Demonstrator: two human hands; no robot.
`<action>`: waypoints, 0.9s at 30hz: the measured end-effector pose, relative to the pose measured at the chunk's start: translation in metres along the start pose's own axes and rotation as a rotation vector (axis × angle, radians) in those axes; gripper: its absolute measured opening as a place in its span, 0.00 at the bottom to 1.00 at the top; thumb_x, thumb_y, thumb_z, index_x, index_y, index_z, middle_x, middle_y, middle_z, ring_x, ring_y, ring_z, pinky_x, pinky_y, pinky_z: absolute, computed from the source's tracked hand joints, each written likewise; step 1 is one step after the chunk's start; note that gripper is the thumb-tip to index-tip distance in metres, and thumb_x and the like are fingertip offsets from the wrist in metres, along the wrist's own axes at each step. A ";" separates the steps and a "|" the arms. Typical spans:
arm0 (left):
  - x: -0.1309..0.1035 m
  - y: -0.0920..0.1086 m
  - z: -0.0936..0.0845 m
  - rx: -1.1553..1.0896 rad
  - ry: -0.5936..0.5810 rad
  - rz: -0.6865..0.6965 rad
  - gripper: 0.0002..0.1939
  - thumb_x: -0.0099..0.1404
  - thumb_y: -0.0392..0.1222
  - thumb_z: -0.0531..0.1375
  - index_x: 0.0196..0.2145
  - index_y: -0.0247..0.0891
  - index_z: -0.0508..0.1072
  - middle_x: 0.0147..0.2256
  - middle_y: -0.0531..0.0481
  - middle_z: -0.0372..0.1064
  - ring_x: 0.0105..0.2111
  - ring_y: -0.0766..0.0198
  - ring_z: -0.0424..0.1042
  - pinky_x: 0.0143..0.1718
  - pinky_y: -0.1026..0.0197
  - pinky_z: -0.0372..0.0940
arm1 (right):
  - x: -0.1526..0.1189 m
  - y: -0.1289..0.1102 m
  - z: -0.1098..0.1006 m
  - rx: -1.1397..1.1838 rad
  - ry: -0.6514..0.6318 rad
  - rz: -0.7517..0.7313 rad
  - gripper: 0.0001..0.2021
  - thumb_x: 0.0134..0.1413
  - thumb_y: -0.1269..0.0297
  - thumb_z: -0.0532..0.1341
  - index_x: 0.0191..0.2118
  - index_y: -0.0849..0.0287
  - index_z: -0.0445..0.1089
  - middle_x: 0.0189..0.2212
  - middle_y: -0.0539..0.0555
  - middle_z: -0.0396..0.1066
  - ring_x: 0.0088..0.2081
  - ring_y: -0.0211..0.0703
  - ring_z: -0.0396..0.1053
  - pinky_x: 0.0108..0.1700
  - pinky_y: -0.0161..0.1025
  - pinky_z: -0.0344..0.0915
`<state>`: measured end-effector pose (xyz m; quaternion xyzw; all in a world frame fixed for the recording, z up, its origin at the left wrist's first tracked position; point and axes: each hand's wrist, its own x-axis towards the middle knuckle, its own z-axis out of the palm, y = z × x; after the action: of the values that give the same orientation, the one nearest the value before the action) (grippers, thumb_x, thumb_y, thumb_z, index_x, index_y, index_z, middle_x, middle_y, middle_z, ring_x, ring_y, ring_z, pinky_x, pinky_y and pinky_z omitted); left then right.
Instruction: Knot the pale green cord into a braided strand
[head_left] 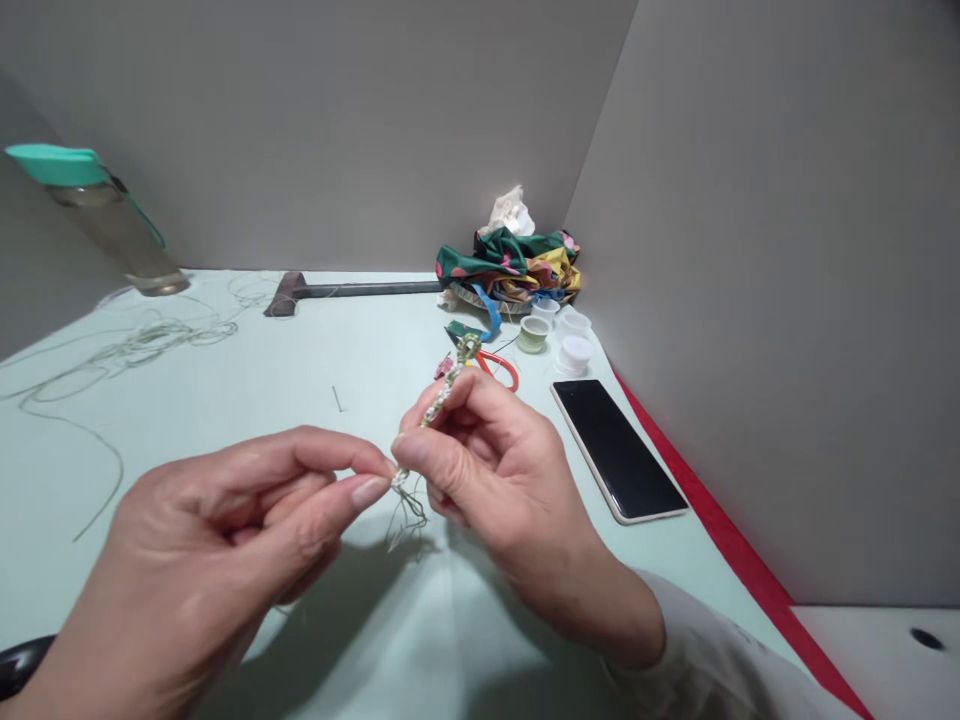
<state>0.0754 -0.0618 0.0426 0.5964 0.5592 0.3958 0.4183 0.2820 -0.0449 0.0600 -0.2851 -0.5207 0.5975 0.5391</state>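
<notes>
A narrow green-and-white knotted cord band is held above the table between both hands. Its upper end forms a small green loop, and thin loose thread ends hang from its lower end. My right hand is closed around the middle of the band, thumb pressed against the fingers. At the lower end, the thumb and forefinger of my left hand pinch the band near the white knot. Part of the band is hidden by the right fingers. Just behind the band lie orange-handled scissors, partly covered.
A tangle of thin green thread spreads at the left, below a water bottle. A hammer lies at the back. Patterned fabric, small thread spools and a phone are on the right, near the grey partition.
</notes>
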 end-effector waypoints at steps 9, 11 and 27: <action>0.024 0.027 -0.001 -0.092 -0.163 0.234 0.08 0.64 0.47 0.70 0.27 0.52 0.86 0.31 0.53 0.75 0.34 0.61 0.70 0.35 0.68 0.65 | 0.008 -0.014 -0.006 0.080 -0.004 0.015 0.15 0.55 0.63 0.76 0.32 0.56 0.68 0.30 0.43 0.69 0.26 0.31 0.60 0.26 0.31 0.58; 0.024 0.033 -0.006 -0.064 -0.190 0.262 0.09 0.63 0.48 0.71 0.24 0.50 0.85 0.30 0.52 0.74 0.34 0.61 0.70 0.36 0.67 0.66 | 0.007 -0.019 -0.004 0.086 -0.027 0.011 0.16 0.54 0.62 0.76 0.32 0.56 0.68 0.30 0.43 0.68 0.26 0.31 0.59 0.26 0.32 0.58; 0.005 0.079 -0.058 0.340 0.110 0.378 0.06 0.63 0.52 0.70 0.30 0.54 0.86 0.35 0.58 0.83 0.38 0.56 0.78 0.40 0.69 0.65 | 0.017 -0.059 0.013 -0.105 -0.085 -0.095 0.13 0.54 0.65 0.75 0.31 0.56 0.69 0.32 0.45 0.69 0.31 0.35 0.61 0.34 0.37 0.59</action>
<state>0.0479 -0.0554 0.1360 0.7296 0.5181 0.3992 0.1998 0.2867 -0.0397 0.1224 -0.2624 -0.5868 0.5547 0.5283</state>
